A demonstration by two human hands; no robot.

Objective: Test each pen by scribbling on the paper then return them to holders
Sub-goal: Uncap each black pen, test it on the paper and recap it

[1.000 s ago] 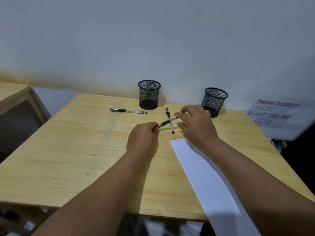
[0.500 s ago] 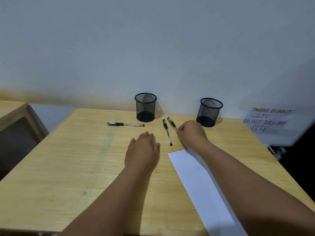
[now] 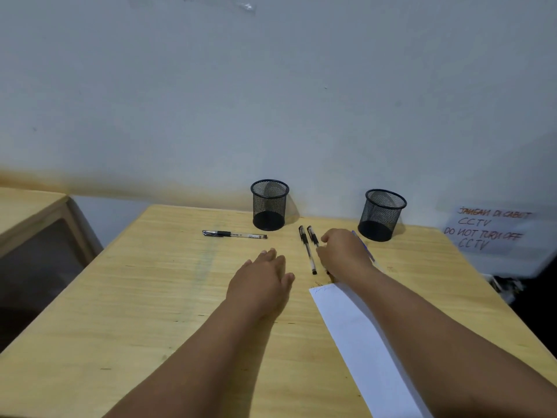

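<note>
Two black mesh holders, one on the left (image 3: pixel 269 203) and one on the right (image 3: pixel 382 214), stand empty at the table's back edge. A capped pen (image 3: pixel 235 234) lies left of the left holder. A second black pen (image 3: pixel 307 251) lies between the holders. Right beside it is a third black pen (image 3: pixel 313 236), low on the table, with my right hand (image 3: pixel 343 254) curled over its lower half. A pale bluish pen (image 3: pixel 363 245) shows just behind that hand. My left hand (image 3: pixel 262 279) rests flat on the wood, fingers spread, holding nothing. The white paper (image 3: pixel 361 342) runs under my right forearm.
The wooden table (image 3: pixel 135 297) meets a white wall at the back. A handwritten CCTV notice (image 3: pixel 488 230) hangs to the right. Another wooden table (image 3: pixel 27 206) stands to the left across a gap.
My left hand let go of the pen and lies flat. My right hand lowered the pen to the table beside the middle pen. The view tilted up a little.
</note>
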